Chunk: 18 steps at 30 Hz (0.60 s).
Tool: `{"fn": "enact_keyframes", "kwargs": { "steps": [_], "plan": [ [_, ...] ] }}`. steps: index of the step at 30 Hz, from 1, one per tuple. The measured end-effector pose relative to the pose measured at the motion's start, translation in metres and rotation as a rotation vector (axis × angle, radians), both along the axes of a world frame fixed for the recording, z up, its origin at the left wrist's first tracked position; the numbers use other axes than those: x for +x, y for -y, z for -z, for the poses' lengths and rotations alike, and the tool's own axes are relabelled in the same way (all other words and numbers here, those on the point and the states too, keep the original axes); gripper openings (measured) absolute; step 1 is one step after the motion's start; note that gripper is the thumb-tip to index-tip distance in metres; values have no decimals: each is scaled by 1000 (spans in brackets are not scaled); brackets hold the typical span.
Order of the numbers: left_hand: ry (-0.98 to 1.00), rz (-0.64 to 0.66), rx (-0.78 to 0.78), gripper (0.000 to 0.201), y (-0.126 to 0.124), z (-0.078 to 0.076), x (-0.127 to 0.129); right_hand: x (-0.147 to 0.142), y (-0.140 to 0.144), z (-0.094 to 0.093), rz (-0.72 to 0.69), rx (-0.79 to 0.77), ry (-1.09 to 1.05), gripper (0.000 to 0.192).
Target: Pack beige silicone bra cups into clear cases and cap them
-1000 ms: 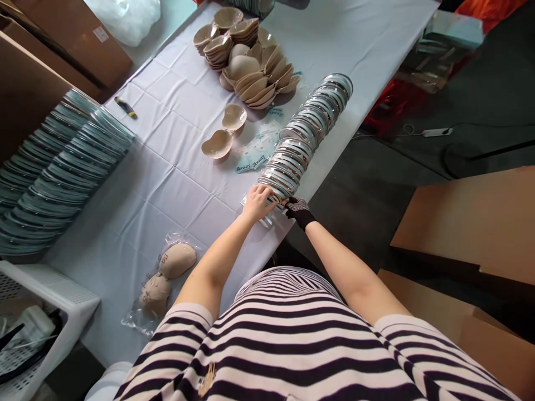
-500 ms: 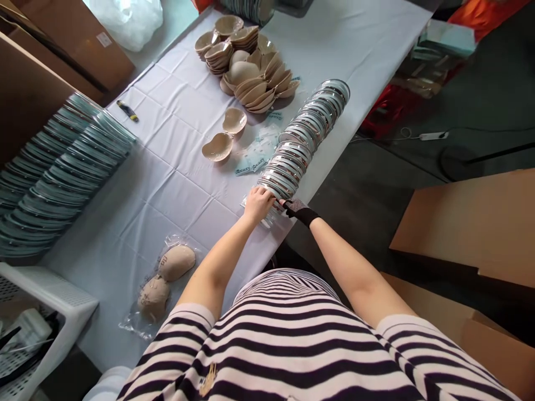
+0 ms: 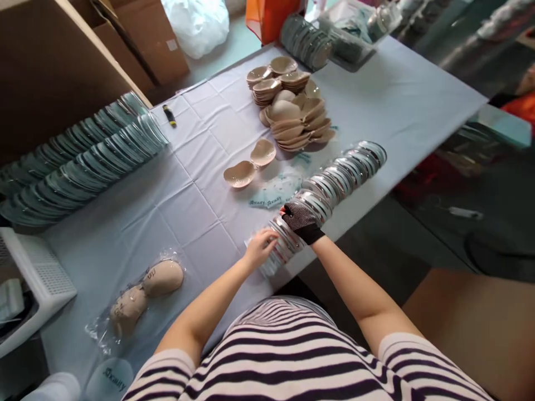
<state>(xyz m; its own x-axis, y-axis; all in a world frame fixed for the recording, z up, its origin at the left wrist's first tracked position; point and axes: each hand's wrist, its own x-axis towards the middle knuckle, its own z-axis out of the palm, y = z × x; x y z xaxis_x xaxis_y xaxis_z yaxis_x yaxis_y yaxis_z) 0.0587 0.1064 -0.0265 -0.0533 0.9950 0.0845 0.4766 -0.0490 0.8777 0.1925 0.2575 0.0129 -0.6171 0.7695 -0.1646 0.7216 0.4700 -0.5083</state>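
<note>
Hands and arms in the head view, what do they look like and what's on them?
The right hand wears a black glove with fine pale speckles and a plain black cuff. The left hand is bare, as are both forearms. The short sleeves have black and off-white stripes and plain pale hems.

Shiny, seemingly round packs [image 3: 337,180] stand in line.

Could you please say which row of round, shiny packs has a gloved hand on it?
The silvery row along the right edge of the white table, under the black-gloved right hand; the two left rows and far row carry none.
</note>
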Motion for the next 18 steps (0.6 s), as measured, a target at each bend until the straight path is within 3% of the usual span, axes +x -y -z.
{"fn": "enact_keyframes", "kwargs": {
  "steps": [4, 7, 9, 13, 16, 18],
  "plan": [
    [-1, -218, -86, 18, -14, 0, -26, -64, -101, 17, -96, 130, 25, 45],
    [-183, -339, -177, 19, -52, 1, -59, -117, -161, 30, -134, 223, 122, 57],
    [-313, -377, -218, 22, -87, 0, -81, -148, -192, 34, -300, 298, 197, 56],
    [-542, -411, -318, 44, -162, -5, -110, -197, -225, 35, -784, 390, 345, 47],
    [-682, -470, -454, 68, -210, -4, -123, -215, -233, 34, -881, 300, 447, 49],
    [-759, -471, -545, 73, -232, 0, -130, -218, -238, 34, -890, 242, 463, 52]
  ]
}}
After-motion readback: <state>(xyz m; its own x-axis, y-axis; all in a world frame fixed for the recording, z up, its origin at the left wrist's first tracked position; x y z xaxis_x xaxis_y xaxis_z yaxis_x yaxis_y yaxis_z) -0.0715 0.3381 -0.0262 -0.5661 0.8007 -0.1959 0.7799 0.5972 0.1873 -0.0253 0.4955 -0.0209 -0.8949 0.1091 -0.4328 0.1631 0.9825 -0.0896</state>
